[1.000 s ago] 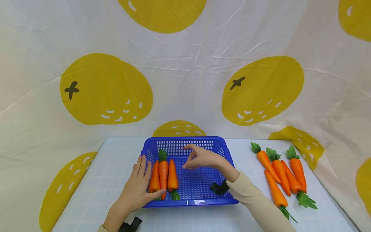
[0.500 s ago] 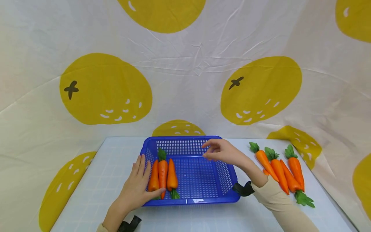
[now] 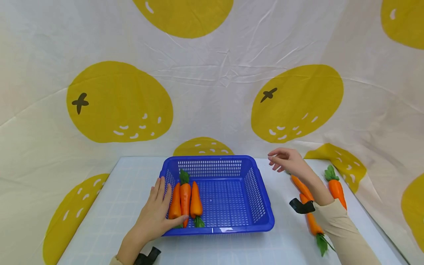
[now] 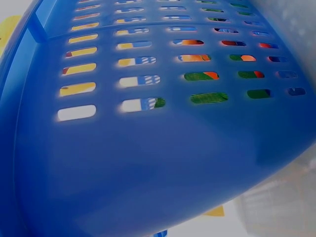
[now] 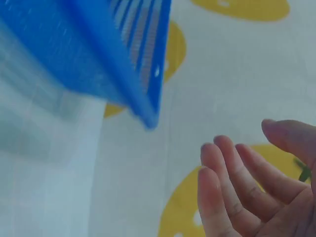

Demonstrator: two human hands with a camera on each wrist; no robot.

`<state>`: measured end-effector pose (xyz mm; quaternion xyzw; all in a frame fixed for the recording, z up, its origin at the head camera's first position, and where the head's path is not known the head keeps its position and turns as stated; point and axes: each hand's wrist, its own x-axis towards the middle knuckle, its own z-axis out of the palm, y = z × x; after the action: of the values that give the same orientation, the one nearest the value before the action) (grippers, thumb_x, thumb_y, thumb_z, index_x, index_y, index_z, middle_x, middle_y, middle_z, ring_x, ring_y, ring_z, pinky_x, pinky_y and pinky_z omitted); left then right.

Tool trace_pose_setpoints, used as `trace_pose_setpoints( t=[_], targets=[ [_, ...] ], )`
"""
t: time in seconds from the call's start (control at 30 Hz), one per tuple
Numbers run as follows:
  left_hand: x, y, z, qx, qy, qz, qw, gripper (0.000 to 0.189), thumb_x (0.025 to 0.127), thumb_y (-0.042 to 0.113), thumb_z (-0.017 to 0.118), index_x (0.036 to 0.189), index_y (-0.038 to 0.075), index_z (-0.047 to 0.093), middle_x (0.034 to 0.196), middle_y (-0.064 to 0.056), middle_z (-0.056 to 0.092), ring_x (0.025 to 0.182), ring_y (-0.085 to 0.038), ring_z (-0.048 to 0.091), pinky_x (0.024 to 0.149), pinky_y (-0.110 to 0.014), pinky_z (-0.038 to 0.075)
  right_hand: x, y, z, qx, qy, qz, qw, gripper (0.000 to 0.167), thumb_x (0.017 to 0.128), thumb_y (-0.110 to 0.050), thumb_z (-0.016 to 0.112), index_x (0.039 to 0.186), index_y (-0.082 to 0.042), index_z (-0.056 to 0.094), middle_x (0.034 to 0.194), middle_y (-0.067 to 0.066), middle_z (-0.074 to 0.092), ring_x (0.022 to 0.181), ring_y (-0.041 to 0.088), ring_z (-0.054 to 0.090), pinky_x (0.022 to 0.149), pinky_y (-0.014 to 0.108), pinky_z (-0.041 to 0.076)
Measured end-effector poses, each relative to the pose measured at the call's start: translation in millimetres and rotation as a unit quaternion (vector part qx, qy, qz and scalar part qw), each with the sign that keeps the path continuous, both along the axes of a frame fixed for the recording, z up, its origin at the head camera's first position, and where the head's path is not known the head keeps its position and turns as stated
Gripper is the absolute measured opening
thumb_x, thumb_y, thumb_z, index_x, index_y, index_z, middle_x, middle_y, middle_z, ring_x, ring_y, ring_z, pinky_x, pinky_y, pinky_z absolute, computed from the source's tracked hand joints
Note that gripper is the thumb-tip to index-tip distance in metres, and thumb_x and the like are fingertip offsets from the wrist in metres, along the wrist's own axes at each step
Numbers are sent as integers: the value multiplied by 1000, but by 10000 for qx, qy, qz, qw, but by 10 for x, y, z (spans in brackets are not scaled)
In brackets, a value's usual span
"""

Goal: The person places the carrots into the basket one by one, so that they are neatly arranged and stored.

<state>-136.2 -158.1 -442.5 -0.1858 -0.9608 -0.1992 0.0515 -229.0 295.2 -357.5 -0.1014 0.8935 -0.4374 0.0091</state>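
Head view: left hand (image 3: 154, 209) lies over the left rim of the blue slotted basket (image 3: 245, 230), fingers straight, thumb angled off toward the near ends of three carrots (image 3: 185, 198) — can't tell if it touches. Those sit side by side in the basket's left part. Right hand (image 3: 289, 162) is outside the right rim, fingers loosely bent, pinching nothing. Loose carrots (image 3: 313, 222) lie on the table (image 3: 281, 221) far right, partly behind the sleeve (image 3: 346, 228).

My take on handling: steady the basket lightly, grip each carrot round its thick body, set it down flat so neighbours don't roll.

Left wrist adds leaves (image 4: 210, 98) through the slots; fingers not discernible there. Right wrist shows fingers (image 5: 243, 177) side by side, thumb (image 5: 291, 136) apart — clearer than head.
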Motion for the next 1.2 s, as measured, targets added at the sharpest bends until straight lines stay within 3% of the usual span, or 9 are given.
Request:
trace_pose_setpoints(
  t=[0.13,0.27,0.47,0.6,0.83,1.03,1.2],
  targets=[
    [-6,-2,-14,-7,-5,-8,10000,114,81,75,60,151,-9,30,162,-29,4,150,-43,-3,118,-57,9,-42,234,-123,480,35,-626,9969,35,100,-27,60,118,3,63,95,15,68,76,23,65,68,32,58],
    [-16,-6,-26,-58,43,-4,10000,114,80,75,60,151,-9,30,162,-28,4,150,-42,-3,118,-57,9,-66,399,-266,1146,128,-1210,9859,33,99,-25,59,113,4,65,98,19,65,78,26,59,66,30,53],
    [-22,-8,-29,-66,60,-9,10000,114,80,76,60,151,-9,31,162,-28,5,150,-42,-2,118,-57,10,-102,630,-506,1580,86,-1598,9744,34,97,-23,59,112,8,62,103,26,63,86,34,58,71,39,54],
    [-17,-8,-33,-64,39,7,10000,114,80,76,60,151,-9,31,162,-28,5,150,-42,-2,117,-58,12,-122,754,-639,1787,-136,-1659,9697,40,95,-22,63,116,11,59,106,31,62,89,39,58,77,49,55],
    [-4,-5,-37,-37,21,16,10000,114,80,76,61,150,-9,31,162,-27,4,150,-42,-3,118,-57,10,-108,835,-781,2059,-628,-1411,9663,50,88,-20,70,123,14,56,111,34,59,96,44,56,86,57,50],
    [0,-2,-22,-7,52,1,10000,114,80,74,61,150,-10,31,162,-27,4,150,-42,-2,118,-55,9,-131,852,-849,2246,-506,-1424,9627,41,84,-12,70,117,12,61,107,32,62,93,43,58,83,57,50],
    [-3,2,-25,8,110,-8,9999,113,80,74,61,150,-10,32,162,-28,5,149,-43,-1,118,-57,11,-149,893,-933,2199,-751,-1329,9635,42,82,-7,68,120,8,61,110,33,60,94,45,55,84,61,47]
  ],
)
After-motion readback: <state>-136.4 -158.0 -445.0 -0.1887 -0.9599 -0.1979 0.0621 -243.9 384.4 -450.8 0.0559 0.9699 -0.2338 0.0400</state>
